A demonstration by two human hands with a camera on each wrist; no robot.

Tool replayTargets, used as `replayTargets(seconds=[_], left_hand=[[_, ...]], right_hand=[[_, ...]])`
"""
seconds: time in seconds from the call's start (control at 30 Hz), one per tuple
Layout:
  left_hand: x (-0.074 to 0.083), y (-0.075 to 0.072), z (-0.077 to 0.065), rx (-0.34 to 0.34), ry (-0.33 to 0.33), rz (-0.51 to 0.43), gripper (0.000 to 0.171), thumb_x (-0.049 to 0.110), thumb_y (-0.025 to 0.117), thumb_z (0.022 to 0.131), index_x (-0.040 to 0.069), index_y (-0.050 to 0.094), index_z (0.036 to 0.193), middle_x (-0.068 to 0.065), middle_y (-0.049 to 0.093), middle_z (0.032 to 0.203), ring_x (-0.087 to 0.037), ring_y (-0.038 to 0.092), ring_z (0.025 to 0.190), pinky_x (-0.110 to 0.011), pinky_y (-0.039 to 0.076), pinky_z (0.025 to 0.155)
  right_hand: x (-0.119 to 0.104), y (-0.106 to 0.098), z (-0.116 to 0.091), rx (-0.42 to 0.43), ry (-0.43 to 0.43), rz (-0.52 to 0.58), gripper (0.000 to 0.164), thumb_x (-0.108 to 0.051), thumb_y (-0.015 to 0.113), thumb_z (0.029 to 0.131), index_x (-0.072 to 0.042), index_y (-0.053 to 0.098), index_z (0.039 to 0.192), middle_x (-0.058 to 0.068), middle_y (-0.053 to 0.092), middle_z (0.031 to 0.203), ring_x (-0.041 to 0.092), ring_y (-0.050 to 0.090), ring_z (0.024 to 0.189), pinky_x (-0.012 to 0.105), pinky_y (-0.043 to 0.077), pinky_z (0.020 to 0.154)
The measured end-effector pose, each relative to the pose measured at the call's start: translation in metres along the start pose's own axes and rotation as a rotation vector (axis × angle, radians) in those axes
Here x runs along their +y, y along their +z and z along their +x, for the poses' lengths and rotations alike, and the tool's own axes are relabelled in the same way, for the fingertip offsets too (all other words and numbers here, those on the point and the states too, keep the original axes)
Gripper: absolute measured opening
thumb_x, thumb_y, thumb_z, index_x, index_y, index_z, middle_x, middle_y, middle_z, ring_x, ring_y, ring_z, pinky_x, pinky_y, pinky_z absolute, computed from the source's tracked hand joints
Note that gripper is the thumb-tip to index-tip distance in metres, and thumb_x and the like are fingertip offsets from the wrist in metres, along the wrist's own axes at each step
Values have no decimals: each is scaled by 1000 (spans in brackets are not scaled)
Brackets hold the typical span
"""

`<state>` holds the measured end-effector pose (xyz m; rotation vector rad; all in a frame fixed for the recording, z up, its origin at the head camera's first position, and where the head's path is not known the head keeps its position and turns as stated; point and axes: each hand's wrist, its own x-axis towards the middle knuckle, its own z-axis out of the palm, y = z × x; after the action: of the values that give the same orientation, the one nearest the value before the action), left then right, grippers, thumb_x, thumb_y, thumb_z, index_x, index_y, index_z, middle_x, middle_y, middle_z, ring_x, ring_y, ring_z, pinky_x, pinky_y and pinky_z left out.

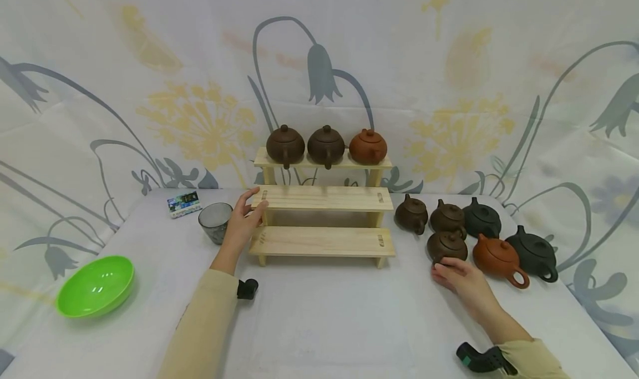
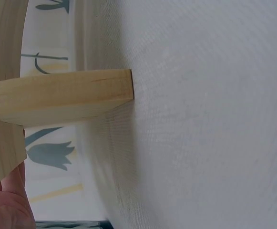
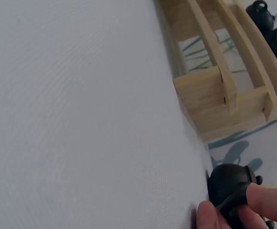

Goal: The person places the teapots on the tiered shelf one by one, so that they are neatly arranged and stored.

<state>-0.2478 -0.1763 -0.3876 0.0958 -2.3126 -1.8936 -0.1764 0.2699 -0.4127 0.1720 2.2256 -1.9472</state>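
Right hand (image 1: pixel 465 290) pinching handle (image 3: pixel 232 200) of brown teapot (image 1: pixel 447 246), left hand (image 1: pixel 242 225) gripping wooden stand (image 1: pixel 321 198), board marks (image 1: pixel 381 197) — illegible

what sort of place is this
Probably a staged tabletop set-up, perhaps for filming: a floral-print cloth backdrop, a table covered in white, and a tiered wooden stand with three teapots on its top shelf.
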Motion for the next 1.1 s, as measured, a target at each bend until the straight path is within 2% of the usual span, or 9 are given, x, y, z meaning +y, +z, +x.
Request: replayTargets(seconds=[0.1,0.2,0.4,0.5,0.63,0.73,0.97,1.1], left_hand=[[0,0,0,1,0,0,53,38,56,93,26,39,141,-9,56,97,-16,50,79,-33,42,77],[1,0,-1,6,-1,2,52,36,56,93,25,39,141,-11,57,98,-16,51,80,-32,43,77],[1,1,0,9,-4,5,51,36,56,93,27,40,140,-13,57,102,-16,51,82,-28,43,75],[0,1,0,11,-1,8,52,37,56,93,27,40,141,-11,57,100,-16,51,80,-27,43,74],[0,1,0,7,-3,7,52,37,56,93,26,39,141,-10,56,98,-16,50,78,-28,43,74],[-1,1,1,7,-7,8,52,38,56,93,27,39,141,-11,57,101,-16,50,79,-29,43,75],[-3,1,1,3,-10,11,54,40,56,92,28,38,141,-15,57,106,-16,51,82,-28,43,77],[-2,0,1,2,-13,15,54,41,56,92,29,38,142,-15,56,106,-17,51,83,-28,43,77]], right_hand=[[0,0,1,5,25,52,47,-12,55,95,15,32,126,3,61,95,8,63,86,27,49,81],[-2,-1,0,33,40,50,44,-19,57,94,11,40,121,1,60,94,7,63,85,26,49,80],[-6,-4,-3,55,41,91,25,-25,57,94,-3,59,106,-3,60,94,7,64,86,24,48,80],[-6,-3,-4,50,44,140,16,-21,59,93,-7,60,100,-3,61,92,8,64,85,24,49,81],[-9,1,-7,54,35,155,18,-18,60,92,-4,55,102,-3,61,91,7,64,86,24,48,82],[-13,4,-9,60,2,128,24,-21,61,91,-2,53,104,-4,61,91,7,64,87,23,47,83],[-29,9,-17,45,-130,20,25,-24,60,92,-3,57,104,-7,66,90,9,65,88,18,47,79],[-41,13,-22,27,-192,28,19,-20,60,93,-4,59,102,-7,67,90,10,65,87,19,48,78]])
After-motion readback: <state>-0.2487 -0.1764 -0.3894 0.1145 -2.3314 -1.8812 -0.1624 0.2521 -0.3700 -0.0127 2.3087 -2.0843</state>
